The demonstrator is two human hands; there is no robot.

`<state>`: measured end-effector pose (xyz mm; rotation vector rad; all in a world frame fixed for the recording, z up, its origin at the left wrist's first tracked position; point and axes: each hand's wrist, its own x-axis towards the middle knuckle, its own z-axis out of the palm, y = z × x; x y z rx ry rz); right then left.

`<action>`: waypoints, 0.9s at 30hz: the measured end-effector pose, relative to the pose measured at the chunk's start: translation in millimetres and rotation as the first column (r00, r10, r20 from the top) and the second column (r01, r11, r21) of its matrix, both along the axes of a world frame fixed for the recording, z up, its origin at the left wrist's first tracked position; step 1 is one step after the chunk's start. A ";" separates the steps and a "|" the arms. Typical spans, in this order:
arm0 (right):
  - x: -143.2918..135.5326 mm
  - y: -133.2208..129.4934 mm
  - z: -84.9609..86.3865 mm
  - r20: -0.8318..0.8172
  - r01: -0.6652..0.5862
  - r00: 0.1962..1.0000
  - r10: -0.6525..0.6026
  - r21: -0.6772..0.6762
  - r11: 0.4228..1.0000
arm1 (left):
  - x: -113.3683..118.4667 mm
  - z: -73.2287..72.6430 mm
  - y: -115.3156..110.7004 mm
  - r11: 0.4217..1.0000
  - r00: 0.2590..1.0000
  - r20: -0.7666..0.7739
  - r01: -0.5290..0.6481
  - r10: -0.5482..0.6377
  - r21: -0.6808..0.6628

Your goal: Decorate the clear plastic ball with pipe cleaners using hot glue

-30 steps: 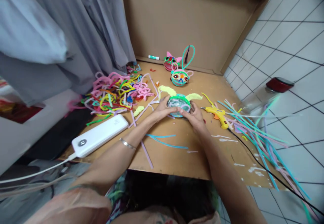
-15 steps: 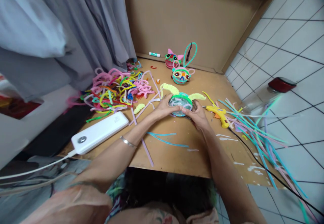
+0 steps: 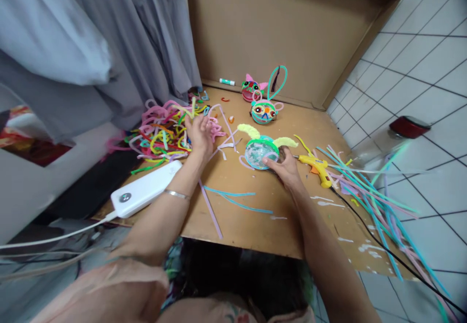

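Note:
My right hand [image 3: 286,165] grips the right side of a round clear shell [image 3: 258,154]. The shell has a green fuzzy rim, a lilac loop and two pale yellow ear-like pieces, and whitish marks cover its face. My left hand [image 3: 200,133] is over a tangled heap of coloured pipe cleaners [image 3: 160,138]. Its fingers are closed around what looks like a pale yellow pipe cleaner [image 3: 193,107], with fingertips partly hidden. Beyond the shell stand two finished-looking animal-faced balls, one teal with a loop [image 3: 263,112], the other red and pink [image 3: 251,89].
A yellow hot glue gun [image 3: 316,166] with a black cord lies right of the shell, beside a bundle of straight pipe cleaners [image 3: 375,201]. A white power bank [image 3: 146,189] is at left. A glue stick [image 3: 226,81] rests by the cardboard wall [image 3: 277,26].
My left hand has let go of the shell and moved left to the pipe cleaner heap. My right hand still holds the shell. The view has shifted slightly.

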<state>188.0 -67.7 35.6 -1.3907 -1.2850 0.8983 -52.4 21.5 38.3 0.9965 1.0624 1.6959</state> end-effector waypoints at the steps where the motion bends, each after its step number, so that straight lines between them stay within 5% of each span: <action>1: -0.3 0.0 0.1 -0.004 -0.010 1.000 0.010 0.003 1.000 | -3.7 -0.8 2.9 0.995 0.994 0.059 -0.093 0.094 -0.019; 4: -0.8 0.0 -0.4 -0.021 -0.019 1.000 0.019 0.015 1.000 | 1.5 -6.4 2.2 0.991 0.994 -0.017 -0.111 0.110 -0.070; 7: 0.4 0.4 -2.6 -0.052 -0.025 0.998 0.026 0.023 0.999 | 16.5 -12.9 -8.0 0.990 0.927 -0.352 -0.102 0.131 0.099; 9: 1.9 1.2 -4.7 -0.069 -0.053 0.996 0.055 0.027 0.998 | 22.1 -16.5 -16.0 0.992 0.758 -0.651 0.038 0.051 0.122; 11: 3.2 2.2 -6.5 -0.068 -0.064 0.996 0.066 0.027 0.998 | 23.1 -19.3 -22.6 0.979 0.513 -0.852 0.203 -0.105 0.001; 14: 3.7 3.7 -7.8 -0.071 -0.042 0.997 0.044 0.032 0.999 | 22.2 -20.3 -28.8 0.935 0.222 -0.945 0.315 -0.241 -0.164; 17: 3.0 4.5 -7.5 -0.096 -0.047 0.994 0.049 0.027 0.999 | 23.4 -16.2 -31.7 0.935 0.072 -0.973 0.301 -0.217 -0.186; 21: 4.1 6.0 -10.0 -0.055 -0.049 0.997 0.052 0.045 0.998 | 24.8 -7.0 -35.3 0.957 0.043 -0.977 0.213 -0.210 -0.197; 27: 8.7 12.5 -21.7 0.009 -0.035 0.999 0.034 0.086 0.996 | 21.0 -5.5 -35.5 0.972 0.096 -0.977 0.156 -0.190 -0.174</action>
